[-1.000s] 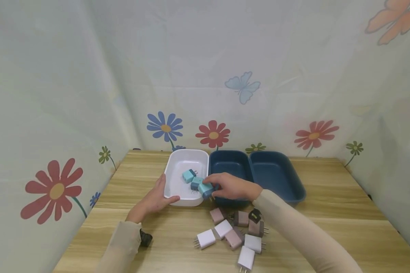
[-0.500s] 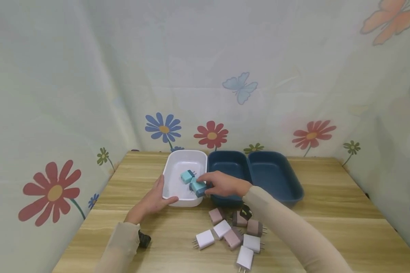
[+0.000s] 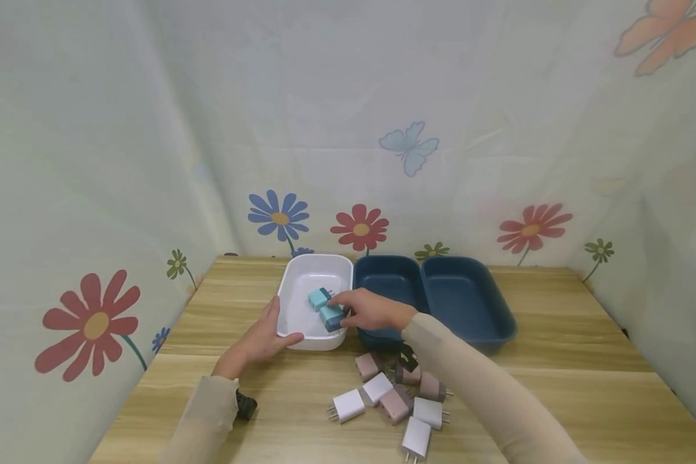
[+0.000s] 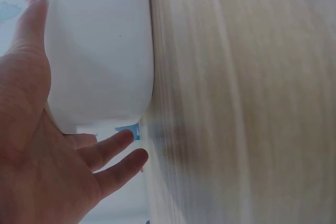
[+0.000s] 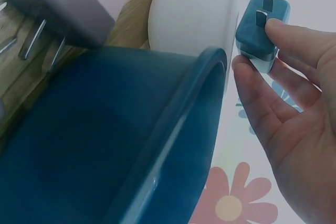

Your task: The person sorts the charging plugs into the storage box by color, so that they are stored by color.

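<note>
My right hand (image 3: 371, 309) pinches a two-tone teal and dark blue charger plug (image 3: 331, 318) between thumb and fingers, over the front right part of the white bin (image 3: 316, 345). In the right wrist view the two flat prongs of this charger plug (image 5: 254, 32) face the camera. Another teal charger plug (image 3: 318, 298) lies on the bin's floor; a third there is mostly hidden behind the held one. My left hand (image 3: 263, 335) holds the bin's front left corner, thumb along the front rim and fingers along the left side. In the left wrist view, two fingers (image 4: 113, 148) spread off the wall.
Two dark blue bins (image 3: 470, 299) stand side by side right of the white one. In front of them lie several pink chargers (image 3: 396, 405) and white chargers (image 3: 348, 406) on the wooden table (image 3: 278, 412). A flower-printed cloth (image 3: 325, 129) hangs behind.
My right hand has moved left with the charger plug, from the white bin's right rim to over its inside. My left hand has stayed at the corner.
</note>
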A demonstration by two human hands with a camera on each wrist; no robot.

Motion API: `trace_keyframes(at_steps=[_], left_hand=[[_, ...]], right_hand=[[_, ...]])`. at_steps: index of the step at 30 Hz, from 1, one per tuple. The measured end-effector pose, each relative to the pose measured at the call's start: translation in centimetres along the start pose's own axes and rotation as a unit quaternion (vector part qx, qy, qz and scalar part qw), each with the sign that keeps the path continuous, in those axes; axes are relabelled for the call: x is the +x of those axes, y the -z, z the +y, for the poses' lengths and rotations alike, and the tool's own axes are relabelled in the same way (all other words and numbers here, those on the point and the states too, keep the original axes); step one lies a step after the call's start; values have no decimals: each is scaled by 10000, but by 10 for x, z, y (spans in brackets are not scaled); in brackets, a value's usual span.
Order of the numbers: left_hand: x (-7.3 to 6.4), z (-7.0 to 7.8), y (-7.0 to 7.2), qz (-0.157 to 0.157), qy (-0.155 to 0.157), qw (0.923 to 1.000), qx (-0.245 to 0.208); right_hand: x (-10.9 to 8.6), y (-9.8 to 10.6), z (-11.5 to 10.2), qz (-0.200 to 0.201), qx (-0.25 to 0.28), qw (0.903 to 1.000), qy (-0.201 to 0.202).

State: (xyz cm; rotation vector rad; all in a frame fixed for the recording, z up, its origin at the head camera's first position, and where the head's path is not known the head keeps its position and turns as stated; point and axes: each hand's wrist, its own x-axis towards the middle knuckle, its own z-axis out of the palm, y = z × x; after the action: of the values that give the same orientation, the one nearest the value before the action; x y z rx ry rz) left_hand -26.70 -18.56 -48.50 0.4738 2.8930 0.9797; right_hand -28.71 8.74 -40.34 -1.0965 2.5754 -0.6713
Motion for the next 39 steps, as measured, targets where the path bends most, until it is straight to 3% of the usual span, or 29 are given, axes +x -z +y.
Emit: trace_keyframes(at_steps=[14,25,39], left_hand=[[0,0,1,-6,2,10000,21],[2,-3,-1,-6,40,10000,-10],[2,-5,-2,17,-26,10000,-12]], right_hand=[[14,-9,1,-30,-215,9997,123],[21,-13,1,-87,-187,9996,-181],[27,-19,1,-75,-26,9998,-208]])
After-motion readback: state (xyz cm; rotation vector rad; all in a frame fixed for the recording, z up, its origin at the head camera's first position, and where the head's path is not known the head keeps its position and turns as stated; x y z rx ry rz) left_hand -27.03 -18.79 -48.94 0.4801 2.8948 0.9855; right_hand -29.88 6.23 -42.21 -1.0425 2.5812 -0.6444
